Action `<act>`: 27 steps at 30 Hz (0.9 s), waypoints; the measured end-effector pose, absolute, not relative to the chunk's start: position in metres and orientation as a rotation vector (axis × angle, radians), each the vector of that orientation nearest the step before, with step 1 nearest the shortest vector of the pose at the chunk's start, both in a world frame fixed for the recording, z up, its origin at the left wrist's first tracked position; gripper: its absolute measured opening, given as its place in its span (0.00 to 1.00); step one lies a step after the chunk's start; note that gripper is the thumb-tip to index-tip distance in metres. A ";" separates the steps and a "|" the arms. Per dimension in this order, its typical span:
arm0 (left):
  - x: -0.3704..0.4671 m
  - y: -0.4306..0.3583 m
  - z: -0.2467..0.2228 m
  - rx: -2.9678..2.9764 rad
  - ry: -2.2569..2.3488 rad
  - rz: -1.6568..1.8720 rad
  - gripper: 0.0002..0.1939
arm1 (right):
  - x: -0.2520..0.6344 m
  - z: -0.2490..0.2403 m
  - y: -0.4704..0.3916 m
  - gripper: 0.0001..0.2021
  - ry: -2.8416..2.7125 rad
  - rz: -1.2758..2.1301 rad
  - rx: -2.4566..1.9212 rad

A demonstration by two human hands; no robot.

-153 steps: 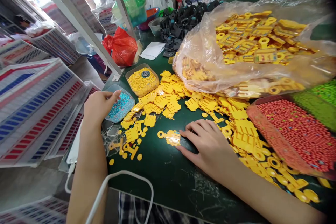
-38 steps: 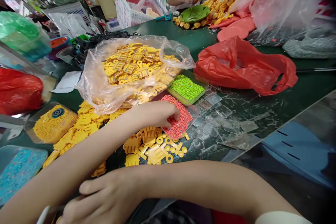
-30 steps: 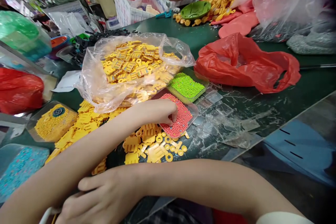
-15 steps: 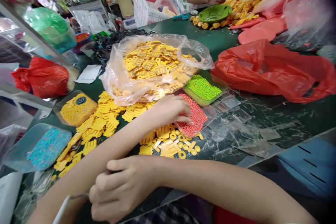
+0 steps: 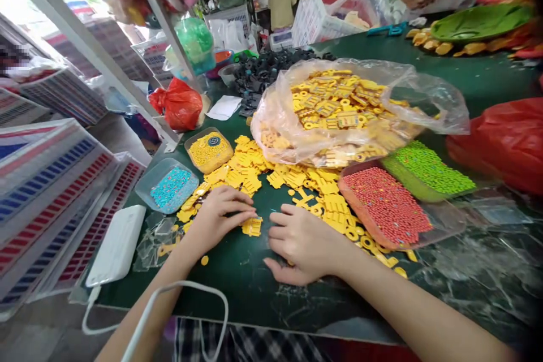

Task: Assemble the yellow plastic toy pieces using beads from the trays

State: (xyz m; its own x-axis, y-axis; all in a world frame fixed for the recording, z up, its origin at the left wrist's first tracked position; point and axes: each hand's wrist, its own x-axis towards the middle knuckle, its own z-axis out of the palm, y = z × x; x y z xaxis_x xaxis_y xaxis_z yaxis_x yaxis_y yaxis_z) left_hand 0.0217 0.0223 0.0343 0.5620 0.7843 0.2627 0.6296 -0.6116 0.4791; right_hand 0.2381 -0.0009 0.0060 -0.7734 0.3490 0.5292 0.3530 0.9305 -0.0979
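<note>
Our left hand [image 5: 224,214] extends its thumb and fingers to the upper left edge of a small yellow piece [image 5: 252,227], which lies on the dark green table [image 5: 237,280] between our two hands; we cannot tell whether the fingertips pinch it. Our right hand [image 5: 299,242], palm down, is just to the right of the piece and apart from it, fingers bent and thumb set away from them; we cannot tell whether it holds anything. Beyond both hands we find a heap of loose yellow pieces [image 5: 244,165], which reaches to a clear plastic bag [image 5: 275,103] holding more. On the left we see a tray of blue beads [image 5: 145,188] and, beyond it, a tray of yellow beads [image 5: 215,166] with a dark disc [image 5: 214,140] on top; on the right, a tray of pink beads [image 5: 447,220] and a tray of green beads [image 5: 401,179] stand side by side. Near our left forearm a white device [image 5: 116,246] joins a white cable [image 5: 186,283].
</note>
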 end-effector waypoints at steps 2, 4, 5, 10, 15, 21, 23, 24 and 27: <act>0.014 0.014 0.021 2.456 1.181 0.571 0.14 | 0.238 0.004 0.000 0.14 -2.572 0.042 -0.545; 0.013 0.009 0.012 2.449 1.179 0.519 0.13 | 0.238 0.003 0.000 0.12 -2.591 0.080 -0.578; 0.013 0.008 0.010 2.450 1.174 0.500 0.13 | 0.237 0.002 0.000 0.12 -2.596 0.094 -0.590; 0.010 0.009 0.004 2.449 1.174 0.438 0.14 | 0.235 0.000 0.000 0.13 -2.615 0.141 -0.617; 0.006 0.011 0.000 2.430 1.163 0.423 0.15 | 0.233 -0.003 -0.001 0.14 -2.588 0.187 -0.613; 0.007 0.010 -0.001 2.375 1.146 0.442 0.13 | 0.234 -0.004 -0.001 0.15 -2.597 0.198 -0.613; 0.007 0.010 0.000 2.348 1.143 0.507 0.13 | 0.234 -0.003 -0.001 0.15 -2.599 0.204 -0.615; 0.008 0.010 0.001 2.332 1.149 0.553 0.14 | 0.235 -0.003 -0.001 0.15 -2.597 0.205 -0.615; 0.010 0.010 0.002 2.292 1.173 0.627 0.14 | 0.235 -0.001 -0.001 0.15 -2.596 0.204 -0.606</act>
State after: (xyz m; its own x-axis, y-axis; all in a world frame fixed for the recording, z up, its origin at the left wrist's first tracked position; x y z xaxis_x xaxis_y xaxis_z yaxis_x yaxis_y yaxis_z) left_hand 0.0098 0.0100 0.0024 0.5258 0.8322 0.1761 0.6086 -0.5128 0.6055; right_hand 0.2347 -0.0011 -0.0012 -0.7951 0.4510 0.4055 0.3823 0.8917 -0.2423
